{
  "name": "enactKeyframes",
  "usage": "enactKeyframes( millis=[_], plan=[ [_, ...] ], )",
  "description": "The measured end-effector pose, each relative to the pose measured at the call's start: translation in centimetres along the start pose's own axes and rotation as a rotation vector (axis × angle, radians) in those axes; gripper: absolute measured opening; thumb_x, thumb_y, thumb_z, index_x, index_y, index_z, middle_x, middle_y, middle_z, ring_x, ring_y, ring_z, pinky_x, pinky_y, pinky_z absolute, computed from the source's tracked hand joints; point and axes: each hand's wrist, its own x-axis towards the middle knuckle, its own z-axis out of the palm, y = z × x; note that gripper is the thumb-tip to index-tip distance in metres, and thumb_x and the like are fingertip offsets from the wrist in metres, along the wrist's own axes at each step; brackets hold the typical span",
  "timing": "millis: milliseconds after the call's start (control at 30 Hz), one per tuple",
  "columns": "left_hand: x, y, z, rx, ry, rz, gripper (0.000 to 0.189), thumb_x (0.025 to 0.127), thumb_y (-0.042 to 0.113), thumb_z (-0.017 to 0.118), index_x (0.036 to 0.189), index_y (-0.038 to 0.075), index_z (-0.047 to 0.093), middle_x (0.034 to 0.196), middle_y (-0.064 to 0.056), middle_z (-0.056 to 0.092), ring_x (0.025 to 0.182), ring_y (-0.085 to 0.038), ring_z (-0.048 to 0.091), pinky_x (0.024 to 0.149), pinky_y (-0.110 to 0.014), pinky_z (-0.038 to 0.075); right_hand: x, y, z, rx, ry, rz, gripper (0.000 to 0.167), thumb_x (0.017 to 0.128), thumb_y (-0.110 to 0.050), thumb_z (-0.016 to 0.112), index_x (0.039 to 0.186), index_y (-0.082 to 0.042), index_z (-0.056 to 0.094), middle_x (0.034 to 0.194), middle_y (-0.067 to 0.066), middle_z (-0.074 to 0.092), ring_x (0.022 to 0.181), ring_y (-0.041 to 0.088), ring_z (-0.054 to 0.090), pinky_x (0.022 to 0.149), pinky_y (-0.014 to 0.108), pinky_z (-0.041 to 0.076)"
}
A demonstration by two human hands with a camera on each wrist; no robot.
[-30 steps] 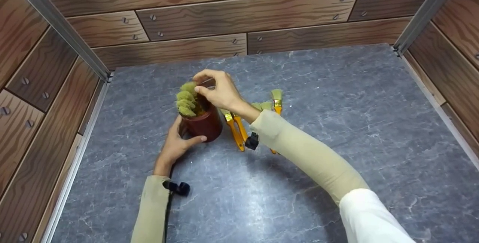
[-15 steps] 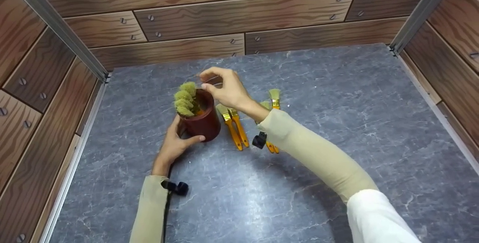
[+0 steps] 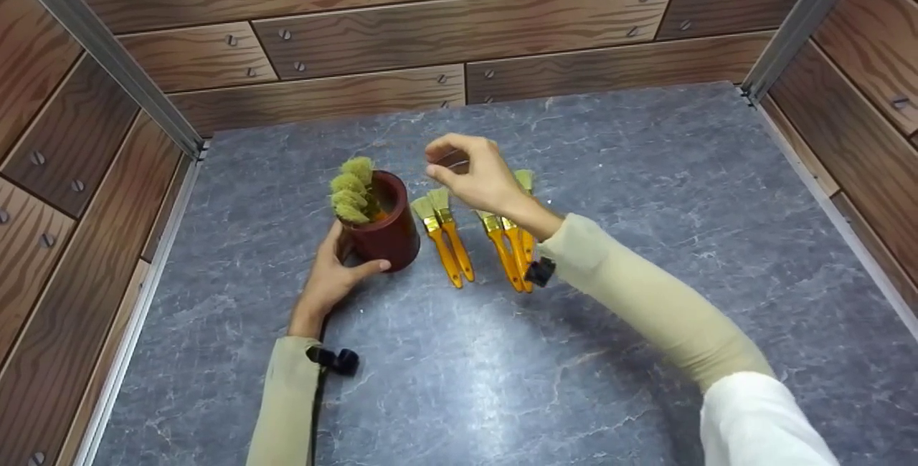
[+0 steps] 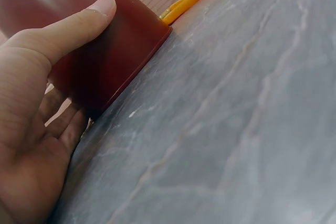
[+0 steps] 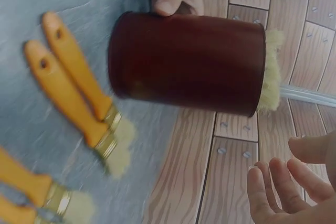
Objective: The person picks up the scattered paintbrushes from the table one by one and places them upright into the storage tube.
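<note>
A dark red cylindrical cup [image 3: 387, 233] stands upright on the table, with several paintbrushes [image 3: 351, 190] in it, bristles up and leaning to its left side. My left hand [image 3: 330, 276] holds the cup low down, thumb on the near side and fingers round the left. In the left wrist view the thumb [image 4: 79, 24] lies against the cup wall. My right hand [image 3: 484, 172] is in the air to the right of the cup, fingers loosely bent and holding nothing. Below it lie two paintbrushes [image 3: 448, 244] with orange handles, and a second group of paintbrushes [image 3: 505, 247], partly hidden by the right wrist.
The grey marbled table [image 3: 430, 380] is bounded by wood-patterned panels [image 3: 459, 21] at the back and sides. Metal posts [image 3: 789, 29] stand at the back corners. The loose brushes lie just right of the cup.
My right hand has moved away from the cup's rim to the right, uncovering the cup's opening and the two nearer loose brushes. The left hand and cup stay in place.
</note>
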Motion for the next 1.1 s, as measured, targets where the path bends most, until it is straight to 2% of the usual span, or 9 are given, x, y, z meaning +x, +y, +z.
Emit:
enactKeyframes(
  millis=[167, 400, 633, 1100],
  plan=[
    [-0.2, -0.1, -0.2, 0.001, -0.004, -0.001, 0.101, 0.081, 0.009, 0.095, 0.163, 0.034, 0.041, 0.156, 0.003, 0.057, 0.145, -0.018, 0.055, 0.119, -0.032, 0.047, -1.0, 1.4, -1.2, -0.049, 0.001, 0.019, 0.024, 0.1, -0.008, 0.074, 0.123, -0.001, 0.075, 0.117, 0.018, 0.077, 0.106, 0.028, 0.075, 0.097, 0.039, 0.062],
    [-0.2, -0.1, -0.3, -0.003, 0.004, 0.0, 0.102, 0.08, 0.008, 0.095, 0.163, 0.032, 0.041, 0.156, 0.002, 0.057, 0.144, -0.019, 0.055, 0.118, -0.031, 0.048, -2.2, 3.3, -2.5, -0.081, 0.021, 0.09, 0.025, 0.098, -0.007, 0.076, 0.122, 0.001, 0.074, 0.118, 0.018, 0.076, 0.106, 0.031, 0.074, 0.098, 0.043, 0.062],
    [-0.2, -0.1, -0.2, 0.0, 0.007, -0.005, 0.102, 0.081, 0.006, 0.095, 0.163, 0.031, 0.041, 0.157, 0.001, 0.057, 0.144, -0.019, 0.055, 0.118, -0.031, 0.048, -3.3, 5.3, -3.8, -0.124, 0.022, 0.124, 0.025, 0.1, -0.006, 0.074, 0.123, 0.002, 0.074, 0.12, 0.023, 0.075, 0.106, 0.035, 0.074, 0.099, 0.049, 0.061],
    [0.0, 0.0, -0.1, 0.01, -0.003, -0.018, 0.102, 0.081, 0.01, 0.096, 0.163, 0.033, 0.041, 0.157, 0.002, 0.057, 0.145, -0.02, 0.054, 0.119, -0.033, 0.047, -5.0, 9.0, -5.8, -0.208, 0.05, 0.201, 0.029, 0.094, -0.004, 0.077, 0.121, 0.007, 0.073, 0.116, 0.024, 0.076, 0.104, 0.039, 0.075, 0.095, 0.049, 0.063]
  ],
)
